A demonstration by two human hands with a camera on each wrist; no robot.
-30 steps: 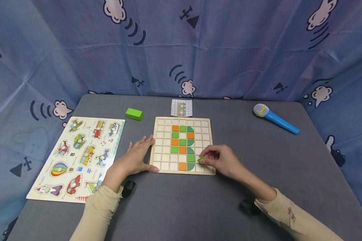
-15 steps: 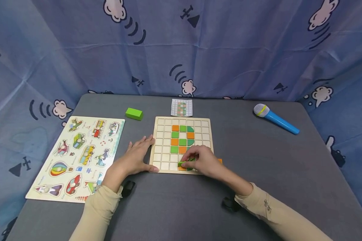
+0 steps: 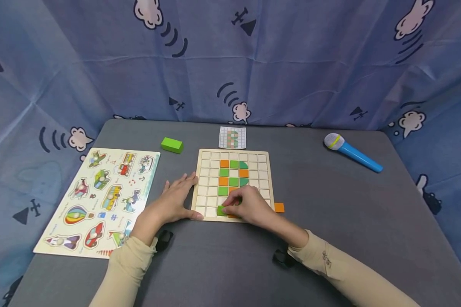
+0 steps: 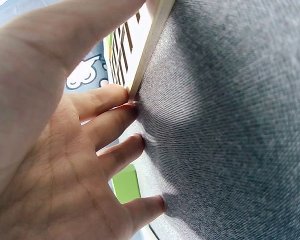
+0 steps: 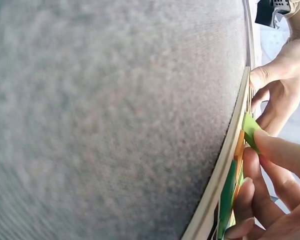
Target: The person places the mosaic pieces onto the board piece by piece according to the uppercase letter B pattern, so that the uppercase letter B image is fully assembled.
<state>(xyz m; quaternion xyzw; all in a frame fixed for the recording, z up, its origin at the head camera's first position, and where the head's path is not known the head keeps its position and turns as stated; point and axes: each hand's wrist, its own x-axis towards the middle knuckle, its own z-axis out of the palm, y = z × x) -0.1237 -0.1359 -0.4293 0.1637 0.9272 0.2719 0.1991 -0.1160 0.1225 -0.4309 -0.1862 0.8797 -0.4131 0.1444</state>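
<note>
A wooden grid board (image 3: 205, 192) lies on the grey table, with green, orange and teal tiles set in its squares. Between thumb and fingertips, my right hand (image 3: 251, 207) pinches a square green tile (image 3: 220, 210) over the near row of the board. The right wrist view shows this green tile (image 5: 249, 129) tilted against the board, beside an orange tile (image 5: 239, 145). Along the board's left edge, my left hand (image 3: 169, 200) rests with spread, fairly straight fingers. Its thumb touches the near left corner. My right hand covers some of the lower tiles in the head view.
A loose orange tile (image 3: 279, 207) lies at the board's right edge. Behind the board is a small pattern card (image 3: 232, 137). A green block (image 3: 172, 145) stands at the back left, above a vehicle peg puzzle (image 3: 96, 209). To the right lies a blue toy microphone (image 3: 353, 152).
My right hand has moved left across the board's near rows with the green tile, uncovering the orange tile at the right edge. My left hand stays in place.
</note>
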